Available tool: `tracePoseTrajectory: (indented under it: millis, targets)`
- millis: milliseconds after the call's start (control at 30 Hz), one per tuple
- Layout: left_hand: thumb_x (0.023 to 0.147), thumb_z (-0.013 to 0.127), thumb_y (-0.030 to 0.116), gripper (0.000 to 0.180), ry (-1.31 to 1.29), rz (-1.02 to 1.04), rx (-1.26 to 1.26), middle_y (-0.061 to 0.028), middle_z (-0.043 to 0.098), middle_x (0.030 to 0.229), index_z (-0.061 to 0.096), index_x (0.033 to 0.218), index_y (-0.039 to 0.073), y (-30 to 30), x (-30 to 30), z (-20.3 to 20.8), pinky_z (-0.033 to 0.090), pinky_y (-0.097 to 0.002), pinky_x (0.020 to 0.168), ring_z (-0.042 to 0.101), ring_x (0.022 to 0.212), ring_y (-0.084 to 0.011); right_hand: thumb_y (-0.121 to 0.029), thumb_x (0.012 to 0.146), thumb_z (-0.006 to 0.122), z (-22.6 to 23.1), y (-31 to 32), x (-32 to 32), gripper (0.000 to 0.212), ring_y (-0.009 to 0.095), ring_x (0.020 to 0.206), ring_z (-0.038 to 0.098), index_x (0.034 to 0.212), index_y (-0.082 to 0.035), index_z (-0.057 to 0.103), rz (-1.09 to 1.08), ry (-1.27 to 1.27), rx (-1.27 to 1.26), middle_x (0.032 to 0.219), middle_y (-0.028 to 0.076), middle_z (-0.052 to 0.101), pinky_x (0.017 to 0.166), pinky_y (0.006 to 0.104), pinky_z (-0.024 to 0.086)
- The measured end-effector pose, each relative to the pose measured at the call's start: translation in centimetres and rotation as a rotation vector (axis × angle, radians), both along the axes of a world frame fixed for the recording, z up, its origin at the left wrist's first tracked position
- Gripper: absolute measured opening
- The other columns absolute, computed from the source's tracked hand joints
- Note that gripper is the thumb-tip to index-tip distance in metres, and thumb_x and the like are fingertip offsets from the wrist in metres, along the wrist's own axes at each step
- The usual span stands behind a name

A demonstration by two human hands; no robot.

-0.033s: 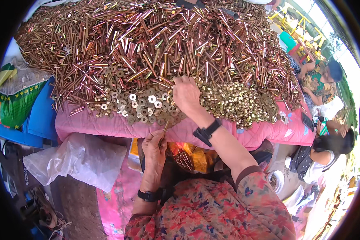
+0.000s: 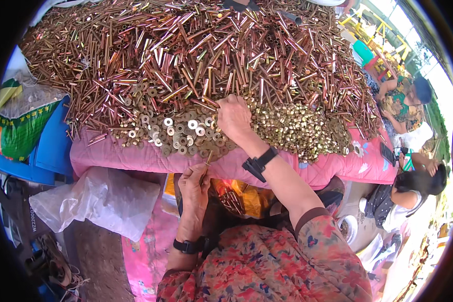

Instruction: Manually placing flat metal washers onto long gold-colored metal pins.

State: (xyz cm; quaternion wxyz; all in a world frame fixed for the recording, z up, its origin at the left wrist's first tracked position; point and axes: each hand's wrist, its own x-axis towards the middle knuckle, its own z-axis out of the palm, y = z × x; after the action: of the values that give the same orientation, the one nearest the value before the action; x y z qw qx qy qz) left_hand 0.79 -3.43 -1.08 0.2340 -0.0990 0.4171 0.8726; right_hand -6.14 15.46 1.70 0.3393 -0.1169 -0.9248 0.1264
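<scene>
— Tube (image 2: 208,159) in your fingers, what is it like?

— Thin, brass-coloured, short. My left hand (image 2: 194,189) pinches it upright just below the bench's near edge. My right hand (image 2: 233,117) rests curled on the washers (image 2: 178,132), fingers pressed together.

— And the bench?

— Pink cloth (image 2: 136,160) covers it; copper tubes (image 2: 186,55) heap toward the far edge, small brass nuts (image 2: 299,131) lie right. Outdoors, other people sit at the right.

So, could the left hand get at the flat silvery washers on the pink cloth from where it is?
Probably yes: the left hand sits just below the flat silvery washers, with only pink cloth between, though its grip already pinches a thin brass tube.
</scene>
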Motion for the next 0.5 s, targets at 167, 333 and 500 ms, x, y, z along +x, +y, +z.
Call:
tracePoseTrajectory:
  millis: [167,333,500]
  targets:
    - [0.08,0.065,0.007,0.007,0.094,0.083,-0.107,-0.0005,0.055,0.062,0.062,0.077,0.002,-0.6,-0.6,-0.1,0.025,-0.0167,0.039,0.04,0.045,-0.0036,-0.01,0.073,0.062,1.1,-0.1,0.3,0.018,0.028,0.09,0.053,0.089,-0.006,0.055,-0.017,-0.175,0.014,0.088,0.009,0.054,0.079,0.0396,0.045]
    - [0.08,0.066,0.006,0.007,0.195,0.096,-0.106,0.0004,0.056,0.062,0.062,0.077,0.002,-1.0,-1.4,0.4,0.023,-0.0167,0.04,0.036,0.044,-0.0018,-0.001,0.066,0.061,2.3,0.2,6.9,0.028,0.027,0.081,0.057,0.092,-0.007,0.053,0.074,-0.145,0.075,0.086,0.009,0.052,0.069,0.0388,0.047]
    - [0.079,0.067,0.006,0.007,0.26,0.01,-0.124,-0.0002,0.058,0.064,0.062,0.078,0.0,-0.3,-1.0,1.4,0.024,-0.0167,0.041,0.036,0.045,-0.0015,0.0,0.074,0.057,2.5,0.4,12.2,0.022,0.028,0.081,0.059,0.094,-0.007,0.055,0.232,-0.131,0.045,0.09,0.007,0.055,0.066,0.0355,0.05]
